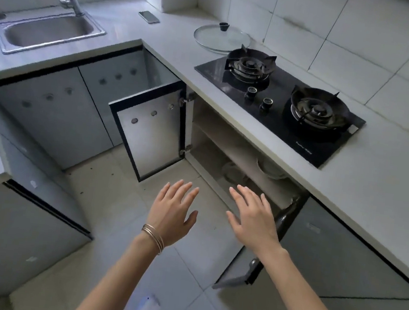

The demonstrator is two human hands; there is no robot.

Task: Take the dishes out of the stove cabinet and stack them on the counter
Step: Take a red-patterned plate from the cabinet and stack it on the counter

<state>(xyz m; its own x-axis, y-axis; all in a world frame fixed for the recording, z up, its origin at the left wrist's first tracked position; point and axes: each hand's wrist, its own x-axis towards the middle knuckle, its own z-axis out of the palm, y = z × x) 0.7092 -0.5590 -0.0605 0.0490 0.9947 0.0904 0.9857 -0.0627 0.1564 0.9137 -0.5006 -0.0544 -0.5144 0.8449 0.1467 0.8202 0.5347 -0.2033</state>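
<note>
Though doors (149, 132) agape, both hands (174, 210) empty

- The left hand (174, 211) is bare, and its wrist carries several thin metal bangles (153, 237) (gold or rose tone, stacked close together).
- The right hand (252, 218) is bare, no ring or watch visible.
- Both forearms are uncovered; no sleeve shows.
</note>
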